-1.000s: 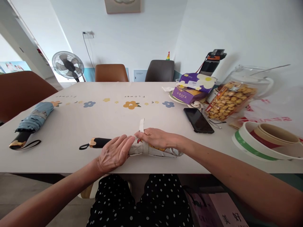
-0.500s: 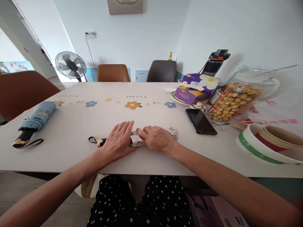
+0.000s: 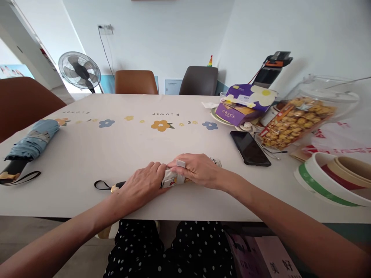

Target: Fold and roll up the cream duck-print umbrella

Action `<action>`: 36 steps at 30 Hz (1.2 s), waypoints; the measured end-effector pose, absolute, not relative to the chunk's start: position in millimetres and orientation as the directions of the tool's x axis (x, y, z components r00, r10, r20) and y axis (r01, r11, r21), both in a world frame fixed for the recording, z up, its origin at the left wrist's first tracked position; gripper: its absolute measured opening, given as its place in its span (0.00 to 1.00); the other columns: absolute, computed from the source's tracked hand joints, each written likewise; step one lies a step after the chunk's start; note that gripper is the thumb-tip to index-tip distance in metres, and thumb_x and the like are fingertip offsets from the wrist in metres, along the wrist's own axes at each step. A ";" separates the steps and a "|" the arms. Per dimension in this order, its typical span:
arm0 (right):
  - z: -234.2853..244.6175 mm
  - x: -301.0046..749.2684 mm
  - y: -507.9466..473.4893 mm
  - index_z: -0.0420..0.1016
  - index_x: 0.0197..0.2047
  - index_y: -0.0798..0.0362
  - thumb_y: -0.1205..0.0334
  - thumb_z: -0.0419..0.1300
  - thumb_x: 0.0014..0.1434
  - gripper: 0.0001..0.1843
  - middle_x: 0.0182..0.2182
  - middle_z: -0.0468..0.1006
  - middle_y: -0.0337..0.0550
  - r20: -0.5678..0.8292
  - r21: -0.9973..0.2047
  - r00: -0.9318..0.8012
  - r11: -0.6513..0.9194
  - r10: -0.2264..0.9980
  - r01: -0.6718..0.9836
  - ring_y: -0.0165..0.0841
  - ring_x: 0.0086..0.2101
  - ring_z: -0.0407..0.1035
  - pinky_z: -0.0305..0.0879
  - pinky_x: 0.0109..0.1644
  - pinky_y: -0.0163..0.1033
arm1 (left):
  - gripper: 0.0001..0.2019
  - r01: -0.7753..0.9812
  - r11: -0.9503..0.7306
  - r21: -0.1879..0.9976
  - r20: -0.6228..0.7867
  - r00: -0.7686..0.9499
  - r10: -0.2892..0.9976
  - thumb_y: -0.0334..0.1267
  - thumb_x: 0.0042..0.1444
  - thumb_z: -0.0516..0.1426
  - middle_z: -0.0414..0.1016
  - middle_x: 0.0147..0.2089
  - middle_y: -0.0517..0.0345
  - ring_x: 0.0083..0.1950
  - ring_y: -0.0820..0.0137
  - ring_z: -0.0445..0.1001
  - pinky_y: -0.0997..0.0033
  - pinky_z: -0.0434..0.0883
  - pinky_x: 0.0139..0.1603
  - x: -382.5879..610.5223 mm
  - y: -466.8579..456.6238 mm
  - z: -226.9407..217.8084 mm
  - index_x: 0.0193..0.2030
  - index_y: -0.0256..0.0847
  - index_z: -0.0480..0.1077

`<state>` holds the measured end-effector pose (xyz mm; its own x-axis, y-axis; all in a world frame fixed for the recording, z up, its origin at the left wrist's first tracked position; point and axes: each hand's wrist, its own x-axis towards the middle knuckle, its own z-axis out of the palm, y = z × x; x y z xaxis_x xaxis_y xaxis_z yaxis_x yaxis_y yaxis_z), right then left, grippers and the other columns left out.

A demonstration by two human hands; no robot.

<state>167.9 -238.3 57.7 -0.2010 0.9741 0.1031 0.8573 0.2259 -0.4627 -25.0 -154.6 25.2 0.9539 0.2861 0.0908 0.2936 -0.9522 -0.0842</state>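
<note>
A folded white patterned umbrella (image 3: 171, 179) lies across the table in front of me, its dark handle and black wrist loop pointing left. My left hand (image 3: 145, 181) is wrapped over it where the handle meets the fabric. Closed round the fabric part is my right hand (image 3: 197, 170), with the pale closing strap (image 3: 181, 168) between thumb and fingers. The strap's free end sticks up by the right thumb. Most of the fabric is hidden under the hands; the umbrella's far tip shows past the right one.
A folded blue umbrella (image 3: 34, 141) rests at the table's left. On the right are a black phone (image 3: 251, 148), glasses, a purple tissue pack (image 3: 249, 96), a jar of snacks (image 3: 298, 119) and nested paper bowls (image 3: 315, 177). A fan (image 3: 79, 71) and chairs stand beyond the table (image 3: 87, 200).
My right hand has shifted its hold and the strap's end now shows raised at its thumb. The left hand's fingers have curled further round the umbrella. The view has tilted down slightly.
</note>
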 end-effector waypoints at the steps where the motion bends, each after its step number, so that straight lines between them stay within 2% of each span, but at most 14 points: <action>1: 61.0 170.9 -238.8 0.74 0.48 0.47 0.51 0.46 0.64 0.19 0.43 0.75 0.42 0.090 -0.532 -0.216 0.231 0.972 0.815 0.33 0.41 0.69 0.62 0.43 0.38 | 0.08 0.292 -0.951 -0.100 0.093 0.955 0.283 0.41 0.59 0.49 0.65 0.38 0.54 0.38 0.65 0.64 0.69 0.62 0.28 -25.4 -155.8 26.2 0.42 0.40 0.57; 3: 64.2 177.4 -240.6 0.76 0.46 0.47 0.52 0.51 0.62 0.16 0.46 0.74 0.41 0.104 -0.627 -0.242 0.252 0.965 0.737 0.33 0.44 0.68 0.62 0.47 0.38 | 0.08 0.287 -0.950 -0.121 0.091 0.956 0.278 0.39 0.58 0.50 0.65 0.38 0.54 0.39 0.65 0.64 0.69 0.62 0.27 -25.6 -158.4 28.8 0.42 0.40 0.57; 5: 64.5 182.8 -244.0 0.77 0.44 0.49 0.53 0.53 0.60 0.15 0.47 0.73 0.42 0.133 -0.654 -0.244 0.270 0.961 0.707 0.32 0.44 0.68 0.62 0.47 0.37 | 0.08 0.286 -0.948 -0.139 0.086 0.957 0.276 0.38 0.57 0.50 0.64 0.38 0.54 0.38 0.65 0.64 0.69 0.62 0.26 -25.6 -160.6 30.6 0.42 0.40 0.57; 7: 64.8 185.8 -248.5 0.78 0.42 0.49 0.54 0.54 0.60 0.14 0.44 0.73 0.43 0.166 -0.616 -0.233 0.285 0.958 0.734 0.31 0.41 0.69 0.63 0.44 0.37 | 0.08 0.282 -0.947 -0.153 0.082 0.959 0.273 0.37 0.57 0.51 0.65 0.38 0.54 0.38 0.65 0.64 0.69 0.62 0.26 -25.6 -161.6 31.1 0.42 0.40 0.57; 12: 70.8 179.2 -252.5 0.79 0.38 0.50 0.56 0.55 0.60 0.12 0.36 0.73 0.42 0.259 -0.420 -0.261 0.352 0.930 0.836 0.28 0.33 0.66 0.61 0.35 0.34 | 0.10 0.213 -0.962 -0.172 0.117 0.974 0.194 0.36 0.57 0.52 0.65 0.39 0.53 0.38 0.64 0.65 0.68 0.64 0.27 -25.2 -158.2 30.8 0.44 0.38 0.56; 17: 65.4 162.3 -236.6 0.77 0.31 0.54 0.58 0.54 0.61 0.14 0.28 0.74 0.40 0.316 -0.357 -0.366 0.467 0.875 0.809 0.27 0.27 0.65 0.57 0.30 0.33 | 0.10 0.165 -0.977 -0.134 0.192 0.972 0.138 0.39 0.57 0.52 0.66 0.36 0.55 0.37 0.65 0.67 0.68 0.65 0.27 -24.8 -154.9 28.3 0.42 0.38 0.57; 19: 59.3 159.1 -231.0 0.77 0.30 0.55 0.58 0.53 0.61 0.15 0.27 0.74 0.40 0.344 -0.411 -0.333 0.460 0.878 0.787 0.27 0.27 0.64 0.57 0.30 0.33 | 0.15 0.209 -0.974 -0.087 0.258 0.949 0.181 0.43 0.56 0.53 0.67 0.35 0.56 0.36 0.65 0.68 0.69 0.66 0.27 -26.0 -155.6 24.6 0.45 0.38 0.56; 21: 54.1 159.0 -228.3 0.76 0.30 0.55 0.58 0.53 0.61 0.15 0.27 0.74 0.40 0.329 -0.527 -0.286 0.426 0.900 0.736 0.27 0.28 0.65 0.58 0.32 0.33 | 0.22 0.245 -0.968 -0.056 0.342 0.915 0.212 0.47 0.56 0.53 0.68 0.35 0.56 0.34 0.66 0.68 0.69 0.66 0.27 -28.0 -156.5 20.4 0.50 0.36 0.54; 24: 51.5 161.8 -227.7 0.74 0.28 0.55 0.54 0.54 0.60 0.16 0.25 0.72 0.39 0.224 -0.711 -0.203 0.303 0.953 0.634 0.26 0.27 0.63 0.57 0.30 0.32 | 0.25 0.184 -0.979 -0.081 0.456 0.881 0.128 0.46 0.57 0.53 0.69 0.36 0.54 0.32 0.69 0.68 0.71 0.66 0.26 -31.4 -156.3 16.1 0.55 0.33 0.51; 27: 54.8 164.5 -226.6 0.65 0.20 0.56 0.49 0.57 0.56 0.21 0.19 0.62 0.34 0.063 -0.836 -0.151 0.135 0.987 0.532 0.23 0.22 0.55 0.50 0.24 0.31 | 0.24 0.127 -0.984 -0.122 0.491 0.870 0.052 0.44 0.59 0.51 0.68 0.35 0.53 0.32 0.69 0.68 0.72 0.65 0.26 -33.8 -154.6 15.4 0.56 0.32 0.51; 29: 58.2 165.3 -225.3 0.55 0.16 0.55 0.48 0.59 0.54 0.26 0.16 0.52 0.31 -0.034 -0.882 -0.155 0.043 0.987 0.470 0.22 0.20 0.46 0.43 0.22 0.32 | 0.20 0.112 -0.983 -0.147 0.472 0.881 0.030 0.43 0.60 0.50 0.68 0.36 0.53 0.33 0.69 0.68 0.72 0.66 0.26 -34.4 -153.6 15.7 0.54 0.35 0.53; 31: 61.0 165.2 -224.4 0.50 0.16 0.54 0.48 0.59 0.53 0.27 0.17 0.46 0.30 -0.094 -0.909 -0.162 -0.018 0.982 0.416 0.22 0.20 0.41 0.39 0.21 0.32 | 0.13 0.090 -0.976 -0.200 0.424 0.906 -0.003 0.41 0.60 0.49 0.67 0.36 0.54 0.33 0.69 0.68 0.73 0.66 0.26 -34.3 -153.1 15.8 0.50 0.39 0.57; 33: 62.3 164.6 -224.1 0.50 0.16 0.54 0.48 0.60 0.52 0.27 0.17 0.46 0.30 -0.116 -0.922 -0.160 -0.047 0.980 0.384 0.22 0.20 0.40 0.39 0.22 0.32 | 0.09 0.065 -0.962 -0.265 0.381 0.924 -0.043 0.38 0.61 0.49 0.67 0.36 0.55 0.33 0.69 0.68 0.73 0.65 0.26 -33.9 -152.8 15.6 0.48 0.42 0.58; 36: 61.3 164.1 -223.7 0.51 0.17 0.54 0.48 0.60 0.52 0.26 0.17 0.46 0.30 -0.132 -0.924 -0.156 -0.065 0.979 0.376 0.22 0.20 0.40 0.39 0.22 0.32 | 0.12 0.042 -0.952 -0.303 0.374 0.924 -0.078 0.37 0.61 0.49 0.68 0.36 0.54 0.33 0.69 0.67 0.72 0.66 0.26 -33.7 -152.5 15.1 0.50 0.40 0.58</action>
